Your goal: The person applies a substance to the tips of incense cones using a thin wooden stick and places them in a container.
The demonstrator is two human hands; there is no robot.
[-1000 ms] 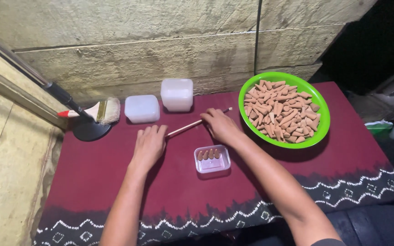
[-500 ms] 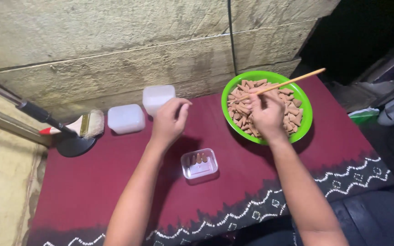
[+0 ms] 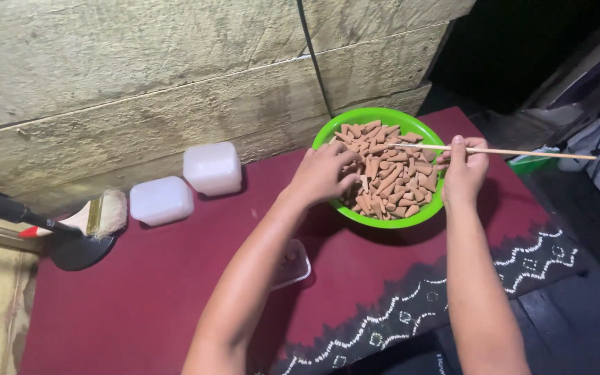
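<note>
Right of centre, the right hand (image 3: 464, 170) pinches a thin wooden stick (image 3: 515, 151) between thumb and fingers; the stick lies nearly level, one end over the bowl, the other pointing to the right edge of the frame. At centre, the left hand (image 3: 322, 173) reaches over the near rim of the green bowl (image 3: 383, 217), its fingers curled down among the brown cones (image 3: 383, 170). We cannot tell whether they have closed on a cone, since the fingertips are hidden in the pile.

We judge the work to be at an early stage. The bowl is heaped with cones. The small clear tray (image 3: 293, 267) at lower centre, partly hidden behind the left forearm, seems to hold only a few pieces, and we cannot count them. Most of the pile thus appears left to handle.

The bowl sits on a dark red cloth (image 3: 140, 305) with a white patterned border along the lower right. Two white lidded tubs (image 3: 185, 184) stand at upper left of centre, just before the stone wall (image 3: 140, 83). A brush (image 3: 98, 217) rests over a dark round dish (image 3: 78, 251) at far left. Open cloth lies between tubs, tray and bowl. The bowl stands near the cloth's right edge, where the surface ends and a dark floor begins.
</note>
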